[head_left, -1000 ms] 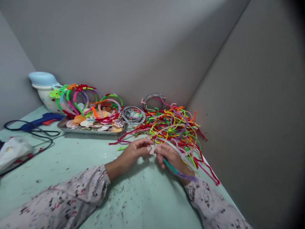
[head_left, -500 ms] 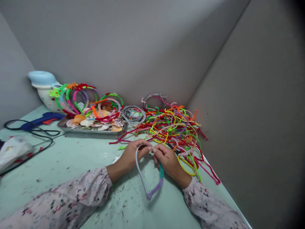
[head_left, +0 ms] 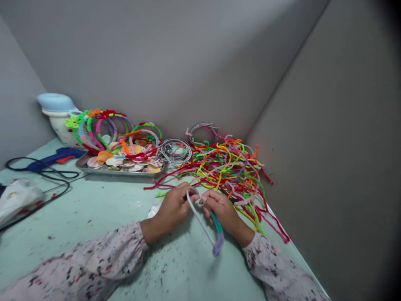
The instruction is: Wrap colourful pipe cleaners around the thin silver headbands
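Observation:
Over the table I hold a thin grey headband [head_left: 202, 221], part of it wrapped in teal and purple pipe cleaner [head_left: 218, 244]. My left hand [head_left: 175, 209] pinches it on the left side, where the bare band curves over the fingers. My right hand [head_left: 223, 210] is closed on the wrapped side, with the teal part coming out below its fingers. The fingertips of both hands nearly meet, and a small pale piece shows between them, too small to make out. The purple end hangs toward me.
A heap of coloured pipe cleaners [head_left: 232, 163] lies behind my right hand. Coiled grey wire hoops [head_left: 175, 151] sit beside a metal tray [head_left: 119, 172] of shells and finished headbands. To the left are a blue glue gun [head_left: 46, 161] with its cord, a bottle [head_left: 58, 121] and a plastic bag [head_left: 20, 198].
The headband has turned in my hands: its hanging purple end has swung right and slightly up, and the loop looks narrower. Both hands stay in nearly the same place.

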Motion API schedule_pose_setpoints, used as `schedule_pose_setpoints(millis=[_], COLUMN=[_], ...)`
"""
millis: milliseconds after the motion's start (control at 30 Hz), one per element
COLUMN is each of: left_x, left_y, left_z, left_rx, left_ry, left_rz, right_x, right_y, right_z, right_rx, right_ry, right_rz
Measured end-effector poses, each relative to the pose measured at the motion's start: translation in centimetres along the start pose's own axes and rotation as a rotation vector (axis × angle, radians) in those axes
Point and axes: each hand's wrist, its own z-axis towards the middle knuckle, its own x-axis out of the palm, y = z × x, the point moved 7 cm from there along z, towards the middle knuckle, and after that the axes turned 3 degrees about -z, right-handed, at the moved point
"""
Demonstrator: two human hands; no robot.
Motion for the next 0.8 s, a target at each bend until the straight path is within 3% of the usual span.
schedule_pose_setpoints(millis=[233, 500, 733, 800], left_x=[-0.2, 0.3, -1.3, -1.1], left_y=[-1.0, -0.9, -0.4, 0.0], left_z=[-0.2, 0.0, -0.2, -0.2], left_rx=[0.020, 0.018, -0.067, -0.102], left_ry=[0.023, 0.069, -0.196, -0.183], left_rz=[0.078, 0.103, 0.113, 0.059], right_x=[0.2, 0.1, -1.3, -1.5], right_y=[-0.4, -0.7, -0.6, -0.4], right_z=[0.1, 0.4, 0.5, 0.4], right_rx=[0.070, 0.107, -0.025, -0.064], right_ry=[0.116, 0.192, -0.176, -0.215], right_rz=[0.145, 0.156, 0.097, 0.029])
